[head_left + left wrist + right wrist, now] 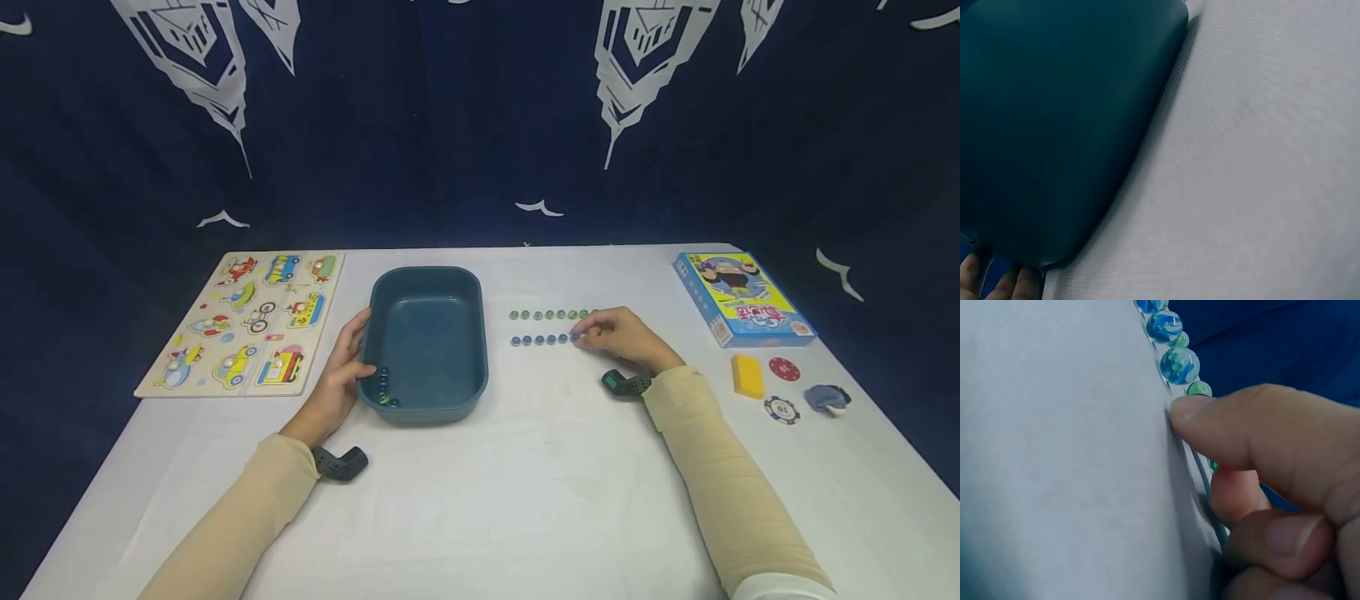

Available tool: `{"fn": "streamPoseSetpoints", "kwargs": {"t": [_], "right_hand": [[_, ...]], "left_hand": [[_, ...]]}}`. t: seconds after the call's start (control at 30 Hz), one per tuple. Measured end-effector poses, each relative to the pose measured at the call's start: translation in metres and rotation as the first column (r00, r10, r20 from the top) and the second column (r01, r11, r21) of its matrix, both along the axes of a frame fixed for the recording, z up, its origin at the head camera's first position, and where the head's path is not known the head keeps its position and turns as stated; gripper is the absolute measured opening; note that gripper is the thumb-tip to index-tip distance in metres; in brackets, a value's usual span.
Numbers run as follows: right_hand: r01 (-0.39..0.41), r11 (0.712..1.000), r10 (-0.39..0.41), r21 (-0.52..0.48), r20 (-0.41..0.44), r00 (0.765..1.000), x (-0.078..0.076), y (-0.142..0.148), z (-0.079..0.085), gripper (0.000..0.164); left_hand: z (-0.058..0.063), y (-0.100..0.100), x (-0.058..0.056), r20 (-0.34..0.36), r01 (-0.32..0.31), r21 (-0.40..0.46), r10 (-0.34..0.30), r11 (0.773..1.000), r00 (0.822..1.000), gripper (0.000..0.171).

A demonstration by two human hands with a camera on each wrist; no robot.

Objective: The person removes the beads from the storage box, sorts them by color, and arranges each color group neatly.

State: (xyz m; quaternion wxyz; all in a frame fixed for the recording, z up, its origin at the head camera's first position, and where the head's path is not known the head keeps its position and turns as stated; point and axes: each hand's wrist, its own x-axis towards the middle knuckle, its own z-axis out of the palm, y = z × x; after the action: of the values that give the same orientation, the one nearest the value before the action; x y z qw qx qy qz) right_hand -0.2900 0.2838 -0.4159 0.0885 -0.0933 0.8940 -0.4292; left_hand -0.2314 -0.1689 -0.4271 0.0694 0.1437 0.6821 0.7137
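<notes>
A dark teal plastic tub [429,412] sits on the white table. My left hand [337,387] grips its left side, thumb over the rim and fingers along the outer wall. Several dark and green marbles [384,398] lie in the tub's near left corner. To the right of the tub run two rows, green marbles [549,315] behind and blue marbles [539,340] in front. At the right end of the front row, my right hand [618,337] pinches a blue marble [575,337] between thumb and finger. In the right wrist view the thumb hides that marble; blue-swirled marbles [1180,365] show beyond it.
A wooden picture puzzle board [247,325] lies at the left. On the right are a blue and yellow game box [742,298], a yellow block [747,376], a red chip [784,369], a black and white chip [782,410] and a small blue-grey object [827,399].
</notes>
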Motion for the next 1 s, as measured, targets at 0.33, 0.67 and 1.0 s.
{"fn": "streamPoseSetpoints", "kwargs": {"t": [0.33, 0.67, 1.0], "right_hand": [[-0.008, 0.999, 0.009, -0.049, 0.015, 1.000, 0.000, -0.001, 0.000, 0.028], [-0.007, 0.997, 0.009, -0.078, 0.014, 1.000, 0.003, -0.012, 0.028, 0.029], [-0.285, 0.952, 0.276, -0.110, -0.090, 0.957, -0.007, -0.076, 0.079, 0.022]], "left_hand": [[0.000, -0.001, 0.000, 0.003, -0.005, -0.004, 0.005, 1.000, 1.000, 0.088], [-0.003, -0.002, 0.000, -0.001, -0.008, 0.002, 0.008, 1.000, 1.000, 0.088], [-0.001, 0.000, 0.000, -0.009, -0.004, 0.012, 0.004, 1.000, 1.000, 0.088]]}}
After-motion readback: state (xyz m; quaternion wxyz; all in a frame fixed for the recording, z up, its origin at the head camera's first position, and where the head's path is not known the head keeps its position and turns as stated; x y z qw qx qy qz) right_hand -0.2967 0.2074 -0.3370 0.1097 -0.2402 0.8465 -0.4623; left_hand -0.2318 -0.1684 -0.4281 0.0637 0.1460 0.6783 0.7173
